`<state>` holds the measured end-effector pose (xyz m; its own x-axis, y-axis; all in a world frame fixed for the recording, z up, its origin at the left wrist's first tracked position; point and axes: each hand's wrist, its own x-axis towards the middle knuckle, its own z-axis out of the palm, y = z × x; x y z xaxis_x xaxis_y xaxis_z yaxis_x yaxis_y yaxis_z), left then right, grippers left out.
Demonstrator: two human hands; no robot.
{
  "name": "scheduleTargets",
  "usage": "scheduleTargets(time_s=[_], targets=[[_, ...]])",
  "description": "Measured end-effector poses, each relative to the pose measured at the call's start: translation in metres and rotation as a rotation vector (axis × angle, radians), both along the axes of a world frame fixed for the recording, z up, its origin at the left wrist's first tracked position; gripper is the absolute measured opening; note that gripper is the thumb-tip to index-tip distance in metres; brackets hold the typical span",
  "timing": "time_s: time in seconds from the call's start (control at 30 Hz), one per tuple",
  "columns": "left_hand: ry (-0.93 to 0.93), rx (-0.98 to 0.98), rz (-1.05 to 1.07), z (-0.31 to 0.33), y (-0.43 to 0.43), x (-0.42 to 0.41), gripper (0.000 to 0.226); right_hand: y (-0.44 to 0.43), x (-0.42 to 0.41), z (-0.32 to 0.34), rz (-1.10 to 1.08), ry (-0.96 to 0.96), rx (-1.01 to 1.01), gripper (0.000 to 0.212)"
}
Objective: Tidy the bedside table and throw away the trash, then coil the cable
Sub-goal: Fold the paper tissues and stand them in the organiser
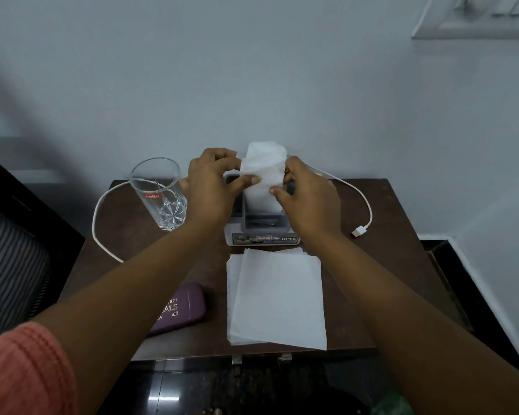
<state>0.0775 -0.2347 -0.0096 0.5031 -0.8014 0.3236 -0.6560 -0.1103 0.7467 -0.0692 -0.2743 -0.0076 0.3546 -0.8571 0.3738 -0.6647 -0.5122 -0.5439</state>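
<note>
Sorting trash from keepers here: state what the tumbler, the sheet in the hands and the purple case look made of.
Tumbler: clear glass, apparently; see-through with cut star facets. Sheet, pinched by left hand and right hand: thin white tissue paper, translucent, softly creased. Purple case: matte plastic or leatherette, unclear which; smooth, pale lettering.

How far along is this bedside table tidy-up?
Nothing looks finished. In hand: the left hand and right hand pinch a tissue above the OPEL box. Left: loose tissues lie on the table, and the white cable sprawls uncoiled.
</note>
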Motion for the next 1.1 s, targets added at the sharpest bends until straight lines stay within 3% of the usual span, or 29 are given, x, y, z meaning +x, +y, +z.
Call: scheduleTargets(time_s=[0.3,0.37,0.53,0.67,0.83,0.93,1.0,1.1], targets=[[0.013,0.082,0.005,-0.006,0.003,0.001,0.022,0.002,-0.001,-0.007,-0.012,-0.042,0.024,0.035],[0.056,0.1,-0.007,-0.005,0.004,0.001,0.012,0.001,0.0,-0.004,-0.001,-0.029,0.072,0.037],[0.203,0.096,0.038,0.004,0.003,-0.003,0.022,-0.006,0.0,0.011,-0.037,-0.196,0.255,0.038],[0.281,0.155,0.033,0.003,0.001,-0.004,0.023,-0.018,0.003,0.014,-0.06,-0.196,0.417,0.043],[0.426,0.064,0.116,0.012,0.035,-0.025,0.038,-0.002,-0.014,0.022,-0.171,-0.448,0.464,0.044],[0.62,0.053,0.129,0.009,0.091,-0.052,0.025,0.033,-0.044,0.01,-0.288,-0.573,0.471,0.034],[0.791,0.111,0.11,-0.002,0.125,-0.068,0.024,0.061,-0.062,-0.009,-0.296,-0.524,0.478,0.025],[0.93,0.178,0.12,-0.026,0.147,-0.083,0.034,0.106,-0.078,-0.041,-0.224,-0.199,0.427,0.014]])
